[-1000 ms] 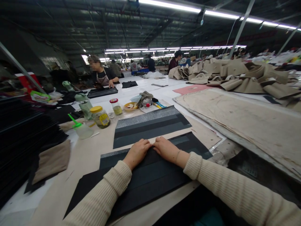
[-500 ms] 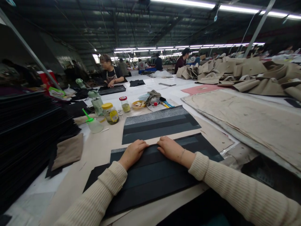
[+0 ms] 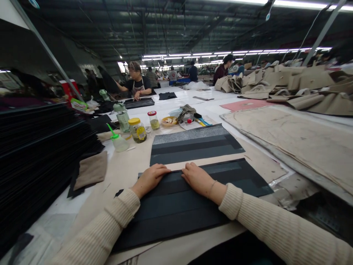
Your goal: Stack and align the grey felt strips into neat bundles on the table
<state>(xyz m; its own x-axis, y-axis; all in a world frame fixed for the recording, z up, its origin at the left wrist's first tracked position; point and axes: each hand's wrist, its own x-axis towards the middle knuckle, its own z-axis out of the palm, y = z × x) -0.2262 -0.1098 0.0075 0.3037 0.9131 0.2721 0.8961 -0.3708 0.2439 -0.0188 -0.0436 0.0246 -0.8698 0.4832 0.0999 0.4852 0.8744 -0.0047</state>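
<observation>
As a dark panel (image 3: 176,209) lies beneath both hands, the left hand (image 3: 151,179) and right hand (image 3: 199,180) rest slightly apart on its far edge, fingers bent and close together; whether they pinch the edge I cannot tell. Just beyond the hands lies a second panel (image 3: 195,145) with a speckled grey strip. Past the left hand stand a green-spouted bottle (image 3: 119,143), a yellow-lidded jar (image 3: 137,131) and a red-lidded jar (image 3: 153,121). Farther left of that hand rises a black stack (image 3: 41,165); well beyond the right hand, tan pieces (image 3: 292,81) are heaped.
</observation>
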